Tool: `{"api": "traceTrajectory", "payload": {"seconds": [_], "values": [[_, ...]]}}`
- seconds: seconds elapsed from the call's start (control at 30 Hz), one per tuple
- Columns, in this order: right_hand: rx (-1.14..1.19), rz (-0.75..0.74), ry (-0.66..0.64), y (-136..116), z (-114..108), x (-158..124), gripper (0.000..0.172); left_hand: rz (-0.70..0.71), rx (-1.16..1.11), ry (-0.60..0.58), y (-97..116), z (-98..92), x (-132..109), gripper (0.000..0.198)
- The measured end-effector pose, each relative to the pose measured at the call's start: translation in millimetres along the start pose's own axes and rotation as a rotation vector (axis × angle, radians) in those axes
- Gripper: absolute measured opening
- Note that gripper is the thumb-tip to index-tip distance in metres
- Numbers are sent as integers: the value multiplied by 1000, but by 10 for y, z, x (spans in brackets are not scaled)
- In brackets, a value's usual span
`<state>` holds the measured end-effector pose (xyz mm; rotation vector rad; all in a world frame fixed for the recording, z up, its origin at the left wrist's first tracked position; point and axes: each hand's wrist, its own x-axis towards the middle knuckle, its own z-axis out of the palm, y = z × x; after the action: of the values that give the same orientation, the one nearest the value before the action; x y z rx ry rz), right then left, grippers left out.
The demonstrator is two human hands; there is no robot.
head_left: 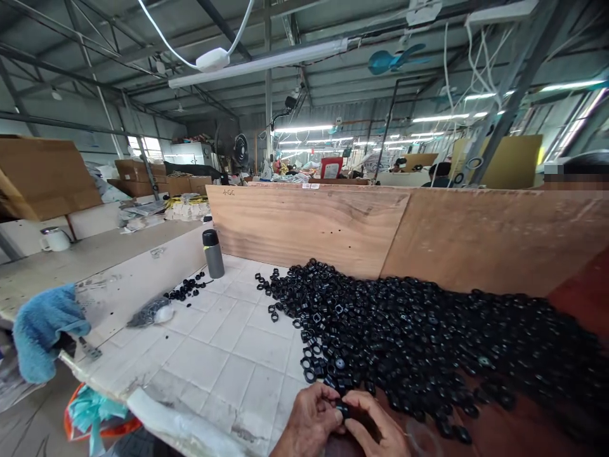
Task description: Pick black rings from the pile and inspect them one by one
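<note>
2 hands work at the near edge of the table [228, 346]; the left hand [313, 419] and the right hand [379, 426] grasp 1 small black part [341, 409] between their fingertips, just in front of the pile; the pile [404, 336] is 1 heap of black rings, too many and too overlapped to count, spread across the right side of the table and against the wooden wall [309, 219]; this wall shows 2 panels meeting at 1 slanted seam; left of the heap stand 1 upright gray bottle [214, 259] with 1 black cap, 1 loose cluster of small black pieces [188, 289], too small to count exactly, and 1 clear bag [148, 312] with dark contents; 1 blue towel [47, 333] hangs over the left table edge; 1 orange tub [76, 431] with a teal bag sits below it.
</note>
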<state>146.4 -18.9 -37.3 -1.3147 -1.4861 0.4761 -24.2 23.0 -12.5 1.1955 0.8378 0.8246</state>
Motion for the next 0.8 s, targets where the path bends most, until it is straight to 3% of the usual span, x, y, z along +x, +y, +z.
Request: {"api": "traceTrajectory", "payload": {"seconds": [0.13, 0.23, 0.5, 0.53, 0.67, 0.8], "values": [[-14, 57, 85, -96, 12, -5, 30, 173, 206, 5, 67, 17, -85, 22], [-25, 81, 44, -203, 1, -16, 31, 283, 370, -45, 133, 39, -131, 20], [30, 84, -118, -279, -66, -16, 18, 223, 246, -37, 24, 0, -6, 25], [4, 73, -117, -277, -62, -13, 16, 231, 248, -40, 19, -4, -7, 25], [-124, 37, -38, -274, -41, 10, 42, 225, 236, -51, 43, 9, -22, 25], [-60, 72, -31, -331, -68, 11, 29, 220, 243, -13, 54, 17, -22, 25]]}}
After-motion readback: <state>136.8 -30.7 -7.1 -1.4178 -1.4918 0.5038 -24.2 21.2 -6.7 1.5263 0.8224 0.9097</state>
